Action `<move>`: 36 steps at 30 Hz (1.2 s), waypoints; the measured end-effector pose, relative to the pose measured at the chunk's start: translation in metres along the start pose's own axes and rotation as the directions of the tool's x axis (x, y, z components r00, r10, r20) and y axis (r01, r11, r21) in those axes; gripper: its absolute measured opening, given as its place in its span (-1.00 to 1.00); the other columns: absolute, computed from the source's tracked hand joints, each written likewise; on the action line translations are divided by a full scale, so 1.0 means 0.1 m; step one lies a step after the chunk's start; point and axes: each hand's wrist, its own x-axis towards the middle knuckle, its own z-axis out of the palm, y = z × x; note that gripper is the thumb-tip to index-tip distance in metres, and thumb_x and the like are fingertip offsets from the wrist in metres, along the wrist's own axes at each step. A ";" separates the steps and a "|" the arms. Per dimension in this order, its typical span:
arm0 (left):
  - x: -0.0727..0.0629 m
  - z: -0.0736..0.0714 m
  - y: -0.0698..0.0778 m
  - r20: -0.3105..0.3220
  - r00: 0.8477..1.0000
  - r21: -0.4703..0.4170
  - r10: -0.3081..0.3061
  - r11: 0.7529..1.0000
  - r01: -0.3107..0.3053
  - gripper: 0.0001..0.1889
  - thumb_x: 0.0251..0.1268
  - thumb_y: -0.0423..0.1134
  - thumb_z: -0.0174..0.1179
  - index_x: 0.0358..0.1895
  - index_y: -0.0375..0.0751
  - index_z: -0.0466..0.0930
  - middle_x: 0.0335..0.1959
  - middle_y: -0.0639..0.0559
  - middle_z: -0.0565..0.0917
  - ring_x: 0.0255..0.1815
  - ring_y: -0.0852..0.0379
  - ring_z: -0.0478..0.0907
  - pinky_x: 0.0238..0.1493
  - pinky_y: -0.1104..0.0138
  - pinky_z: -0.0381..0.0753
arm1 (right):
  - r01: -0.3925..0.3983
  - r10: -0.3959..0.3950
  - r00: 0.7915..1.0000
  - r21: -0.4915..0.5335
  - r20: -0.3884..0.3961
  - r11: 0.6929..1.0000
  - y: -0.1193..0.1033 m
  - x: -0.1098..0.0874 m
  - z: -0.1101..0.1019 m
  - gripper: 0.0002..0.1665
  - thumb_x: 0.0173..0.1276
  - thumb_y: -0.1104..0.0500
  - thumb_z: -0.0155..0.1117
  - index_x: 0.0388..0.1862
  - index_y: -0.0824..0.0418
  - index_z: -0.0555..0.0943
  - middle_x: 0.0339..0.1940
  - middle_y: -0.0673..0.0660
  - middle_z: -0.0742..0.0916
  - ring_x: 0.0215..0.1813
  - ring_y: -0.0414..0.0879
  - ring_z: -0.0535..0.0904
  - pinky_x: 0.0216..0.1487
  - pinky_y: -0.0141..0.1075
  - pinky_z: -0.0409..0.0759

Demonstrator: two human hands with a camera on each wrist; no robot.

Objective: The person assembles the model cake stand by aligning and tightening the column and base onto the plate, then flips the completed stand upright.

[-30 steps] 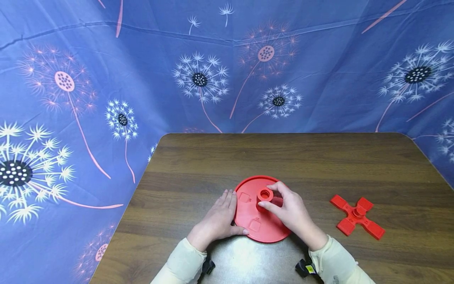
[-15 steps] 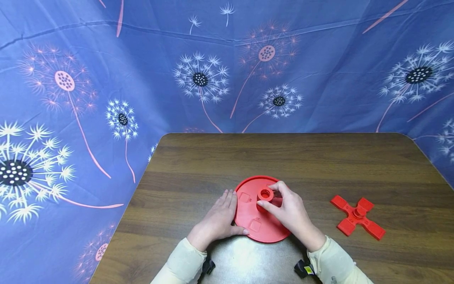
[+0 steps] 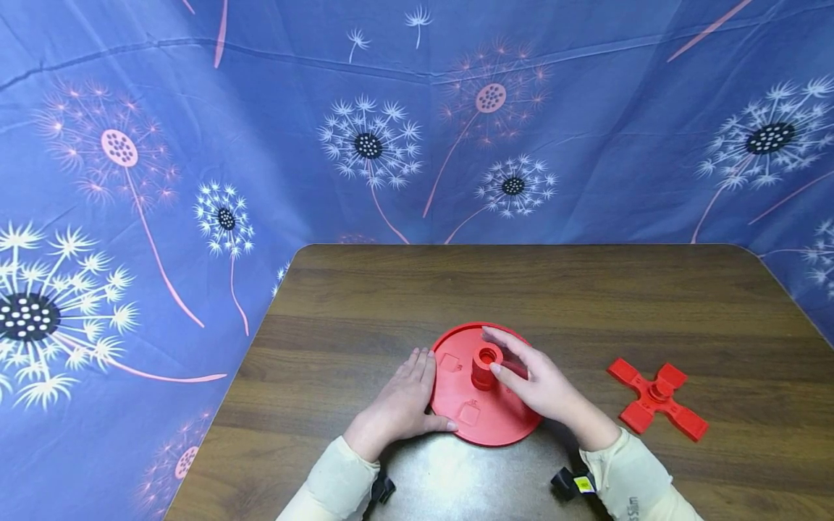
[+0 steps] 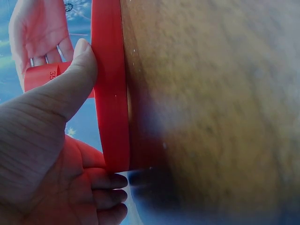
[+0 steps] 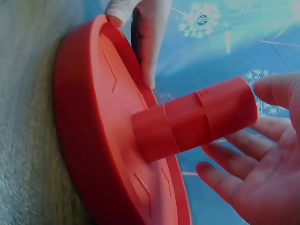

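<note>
Head cam | L hand (image 3: 402, 401): fingers straight, at edge of disc (image 3: 493, 425) | R hand (image 3: 539, 378): fingers loosely apart, nr upright post (image 3: 482, 376)

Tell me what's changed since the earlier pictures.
The right hand has opened from its grip on the red post and shifted slightly right; whether it still touches is unclear. Unchanged: the left hand at the edge of the red disc, and the red cross-shaped piece.
</note>
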 end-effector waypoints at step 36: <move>-0.01 -0.01 0.01 -0.001 1.000 0.006 0.003 1.000 -0.003 0.20 0.04 0.39 0.26 0.51 -0.44 -0.03 0.52 -0.32 0.06 0.55 -0.19 -0.06 0.49 0.10 0.07 | -0.148 0.066 0.944 -0.239 -0.322 0.960 -0.11 -0.05 0.24 -0.49 0.03 0.13 0.60 -0.07 0.15 0.57 -0.23 0.01 0.74 -0.25 -0.08 0.73 -0.16 -0.15 0.70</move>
